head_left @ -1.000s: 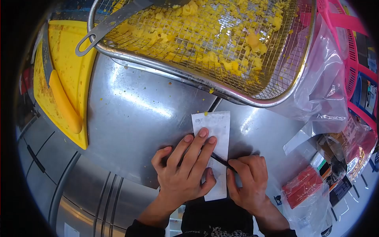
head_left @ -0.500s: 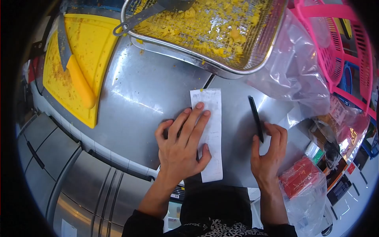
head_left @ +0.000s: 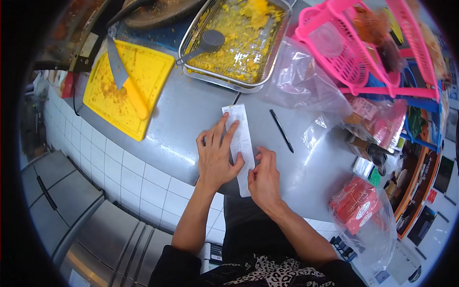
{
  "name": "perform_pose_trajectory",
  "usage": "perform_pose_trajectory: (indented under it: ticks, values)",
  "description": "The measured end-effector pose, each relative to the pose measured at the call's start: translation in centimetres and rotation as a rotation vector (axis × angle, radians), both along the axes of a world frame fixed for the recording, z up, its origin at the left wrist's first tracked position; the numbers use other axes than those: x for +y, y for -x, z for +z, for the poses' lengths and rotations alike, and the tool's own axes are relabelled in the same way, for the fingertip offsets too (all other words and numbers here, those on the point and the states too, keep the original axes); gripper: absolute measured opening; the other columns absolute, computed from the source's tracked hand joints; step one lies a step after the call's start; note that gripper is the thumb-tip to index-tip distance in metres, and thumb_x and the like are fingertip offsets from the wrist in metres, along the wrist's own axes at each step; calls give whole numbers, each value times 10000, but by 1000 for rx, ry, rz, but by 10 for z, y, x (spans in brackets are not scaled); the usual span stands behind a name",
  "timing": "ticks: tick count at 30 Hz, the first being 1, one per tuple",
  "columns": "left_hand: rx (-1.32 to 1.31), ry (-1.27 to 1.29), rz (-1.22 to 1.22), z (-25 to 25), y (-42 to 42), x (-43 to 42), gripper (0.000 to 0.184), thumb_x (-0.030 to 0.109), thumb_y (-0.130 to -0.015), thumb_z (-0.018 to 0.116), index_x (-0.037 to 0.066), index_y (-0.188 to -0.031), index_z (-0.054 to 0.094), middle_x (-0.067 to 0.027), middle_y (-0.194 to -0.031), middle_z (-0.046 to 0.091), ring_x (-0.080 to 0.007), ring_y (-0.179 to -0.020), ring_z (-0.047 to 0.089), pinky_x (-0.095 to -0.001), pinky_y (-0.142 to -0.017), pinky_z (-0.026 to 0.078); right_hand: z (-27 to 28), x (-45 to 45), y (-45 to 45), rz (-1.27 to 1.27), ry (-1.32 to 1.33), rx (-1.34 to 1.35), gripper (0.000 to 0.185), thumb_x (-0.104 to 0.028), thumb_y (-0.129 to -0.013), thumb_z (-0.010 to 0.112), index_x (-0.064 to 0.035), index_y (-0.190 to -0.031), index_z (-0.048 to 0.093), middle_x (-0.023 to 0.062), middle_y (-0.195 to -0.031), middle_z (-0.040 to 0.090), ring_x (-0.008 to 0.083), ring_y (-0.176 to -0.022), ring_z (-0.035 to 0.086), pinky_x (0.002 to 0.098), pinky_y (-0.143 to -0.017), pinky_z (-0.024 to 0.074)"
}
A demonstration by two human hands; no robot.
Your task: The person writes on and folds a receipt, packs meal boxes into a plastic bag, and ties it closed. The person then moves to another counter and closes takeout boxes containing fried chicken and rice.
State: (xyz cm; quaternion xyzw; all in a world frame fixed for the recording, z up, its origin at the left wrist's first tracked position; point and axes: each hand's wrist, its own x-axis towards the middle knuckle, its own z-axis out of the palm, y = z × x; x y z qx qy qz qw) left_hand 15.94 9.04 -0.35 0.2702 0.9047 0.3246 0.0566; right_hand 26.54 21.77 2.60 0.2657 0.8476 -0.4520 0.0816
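A long white paper slip [head_left: 243, 138] with faint writing lies on the steel counter in front of me. My left hand [head_left: 216, 155] rests flat on its left side, fingers spread and thumb across the slip. At the lower right edge of the slip, my right hand [head_left: 266, 182] has its fingers curled, with thumb and forefinger closed at the paper's edge. A black pen [head_left: 281, 131] lies loose on the counter, right of the slip and apart from both hands.
A yellow cutting board [head_left: 158, 71] with a yellow-handled knife [head_left: 136, 99] is at left. Behind the slip stands a wire-lined metal tray [head_left: 224, 82] of yellow bits and a dark scoop [head_left: 212, 41]. A plastic bag [head_left: 306, 76], pink baskets [head_left: 334, 57] and a bagged red packet [head_left: 356, 203] are at right.
My right hand has let go of the pen and moved left to the paper's edge. The pen now lies on the counter. My left hand stays on the slip; the view has shifted.
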Motion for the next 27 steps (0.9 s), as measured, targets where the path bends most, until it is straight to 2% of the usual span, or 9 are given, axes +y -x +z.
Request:
perform_pose_trajectory:
  ticks: [2, 5, 6, 9, 13, 14, 18, 21, 27]
  values:
    - [29, -86, 75, 3, -3, 1, 708, 180, -746, 747, 27, -1412, 562, -195, -1535, 480, -332, -1314, 525, -484, -1082, 368, -7, -1, -6, -6, -7, 72, 649, 136, -834, 696, 1, -1414, 439, 158, -1163, 554, 203, -797, 629, 345, -703, 551]
    - [-288, -320, 332, 15, -19, -5, 606, 134, -819, 771, 7, -1371, 556, -220, -1391, 586, -292, -1137, 642, -418, -927, 514, 4, 11, -7, -205, 430, -34, 608, 133, -856, 690, -8, -1397, 451, 121, -1126, 593, 145, -841, 606, 297, -733, 542]
    - [-540, -355, 439, 31, -26, -4, 469, 147, -893, 768, -26, -1274, 558, -185, -1146, 682, -263, -944, 706, -358, -741, 561, 6, 14, -13, -235, 492, 4, 587, 127, -864, 691, -14, -1386, 462, 108, -1113, 601, 134, -863, 598, 286, -748, 538]
    - [-906, -355, 379, 47, -48, -6, 425, 187, -923, 769, -37, -1213, 553, -137, -971, 696, -240, -842, 714, -346, -684, 558, 15, 28, -33, -287, 646, 103, 528, 109, -882, 696, -29, -1351, 495, 78, -1084, 617, 111, -923, 581, 261, -796, 527]
    - [-1229, -676, 749, 41, -85, -7, 407, 298, -971, 756, 20, -1211, 583, -115, -1112, 686, -211, -1027, 686, -334, -790, 555, 32, 45, -66, -325, 753, 183, 464, 91, -893, 703, -27, -1310, 535, 62, -1082, 617, 113, -961, 577, 259, -860, 517]
    - [-1625, -877, 657, 31, -93, -15, 410, 280, -1000, 726, 20, -1282, 582, -104, -1180, 668, -195, -1111, 651, -350, -862, 552, 35, 49, -73, -336, 776, 207, 450, 87, -896, 703, -23, -1302, 543, 59, -1082, 616, 113, -965, 576, 260, -873, 515]
    - [-1498, -978, 526, 51, -107, 36, 340, 128, -1020, 664, 1, -1333, 626, -83, -1137, 701, -182, -1040, 681, -349, -886, 560, 47, 59, -106, -257, 841, 148, 425, 48, -911, 722, -11, -1294, 547, 54, -1081, 616, 124, -982, 588, 280, -902, 514]
    - [-1194, -838, 203, 73, -99, 62, 277, 118, -1026, 653, -9, -1270, 683, -90, -1100, 738, -154, -980, 696, -316, -854, 559, 63, 68, -130, -236, 814, 171, 399, 3, -930, 730, -16, -1292, 562, 63, -1109, 634, 120, -1015, 610, 295, -903, 523]
    - [-1048, -772, -254, 144, -85, 115, 247, 159, -1034, 647, -25, -1176, 731, -95, -1035, 760, -123, -944, 693, -272, -809, 541, 133, 102, -181, -235, 621, 93, 361, -96, -978, 718, 44, -1301, 634, 82, -1120, 704, 131, -1058, 635, 315, -959, 507]
